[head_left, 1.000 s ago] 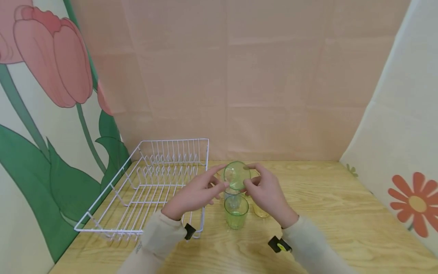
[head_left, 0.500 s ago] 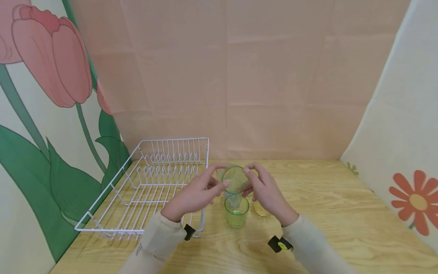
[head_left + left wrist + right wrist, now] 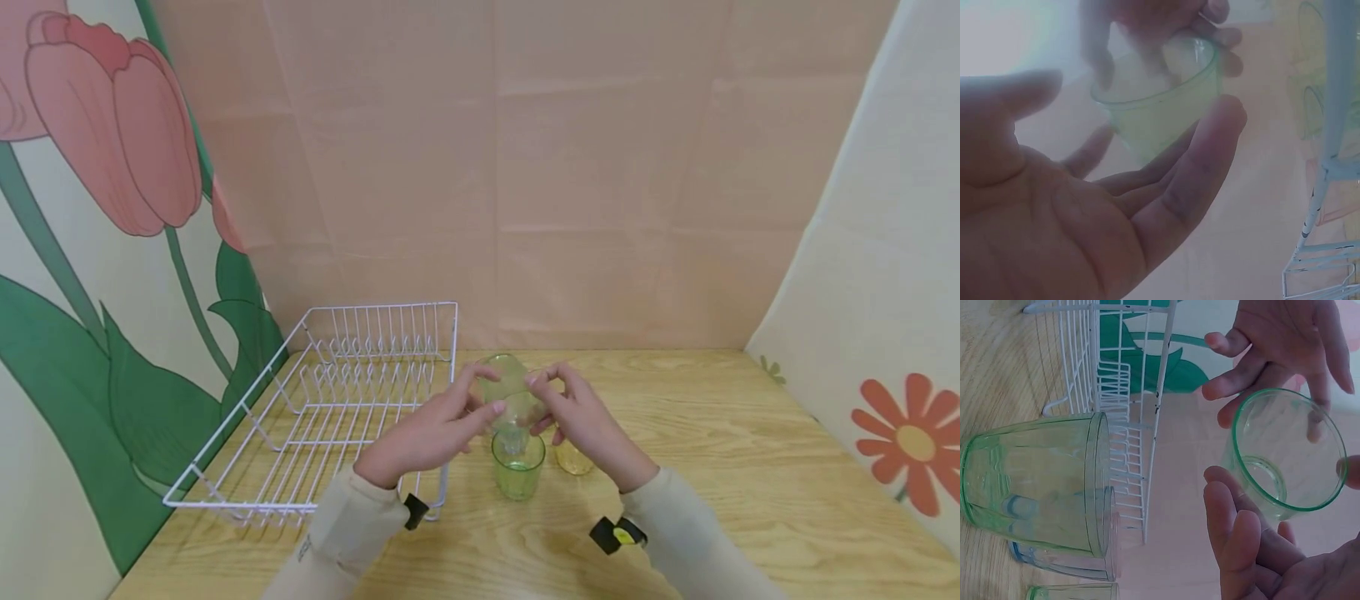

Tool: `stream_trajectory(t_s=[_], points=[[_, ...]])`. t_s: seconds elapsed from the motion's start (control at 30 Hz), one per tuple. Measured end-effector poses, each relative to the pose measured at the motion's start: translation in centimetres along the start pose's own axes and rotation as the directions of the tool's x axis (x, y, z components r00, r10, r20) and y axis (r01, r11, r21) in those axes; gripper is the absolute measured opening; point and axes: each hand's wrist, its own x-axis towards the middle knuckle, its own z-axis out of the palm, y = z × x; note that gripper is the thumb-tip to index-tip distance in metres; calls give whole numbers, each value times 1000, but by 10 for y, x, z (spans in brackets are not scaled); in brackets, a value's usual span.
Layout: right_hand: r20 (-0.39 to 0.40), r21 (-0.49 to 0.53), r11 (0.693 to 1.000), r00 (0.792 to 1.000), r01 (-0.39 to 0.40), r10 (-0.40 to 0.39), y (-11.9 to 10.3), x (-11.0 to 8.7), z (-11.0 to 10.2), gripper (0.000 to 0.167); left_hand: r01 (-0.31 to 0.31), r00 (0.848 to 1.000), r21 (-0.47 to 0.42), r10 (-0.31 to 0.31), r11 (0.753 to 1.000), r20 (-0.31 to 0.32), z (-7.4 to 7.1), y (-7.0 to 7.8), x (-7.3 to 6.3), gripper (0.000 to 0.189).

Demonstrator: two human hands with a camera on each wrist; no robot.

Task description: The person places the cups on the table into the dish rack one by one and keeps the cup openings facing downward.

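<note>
A clear green glass [image 3: 508, 385] is held up tilted between my two hands, above the other glasses. My right hand [image 3: 588, 429] grips it, fingers below and thumb over the rim in the right wrist view, where the mouth of this glass [image 3: 1290, 450] faces the camera. My left hand [image 3: 431, 429] is beside it on the left, fingers loosely bent and thumb apart from the glass. Whether the left fingertips touch it is hard to tell. Under the hands, a second green glass [image 3: 519, 477] stands upright on the table, and a yellow glass [image 3: 573, 460] is partly hidden by my right hand.
A white wire dish rack [image 3: 306, 442] stands on the wooden table [image 3: 735, 467], left of the glasses. Behind the front green glass are a bluish glass [image 3: 1075, 565] and another green glass [image 3: 1072, 592]. A pink cloth backdrop [image 3: 600, 192] hangs at the back.
The held green glass has turned; its mouth no longer faces the head camera squarely. My right fingers have shifted on its rim. The left hand stays nearly in place, its fingers slightly more raised.
</note>
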Motion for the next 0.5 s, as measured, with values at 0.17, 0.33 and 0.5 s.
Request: stream_trajectory(t_s=[0.17, 0.33, 0.5], points=[[25, -21, 1000, 1000, 19, -19, 0, -2, 2, 46, 50, 997, -29, -52, 998, -57, 0, -2, 1, 42], [66, -29, 999, 997, 38, -36, 0, -4, 5, 44, 76, 991, -33, -79, 997, -106, -1, -2, 2, 45], [90, -31, 999, 996, 25, -22, -2, -5, 7, 48, 87, 989, -39, -91, 995, -115, -3, -2, 1, 46]])
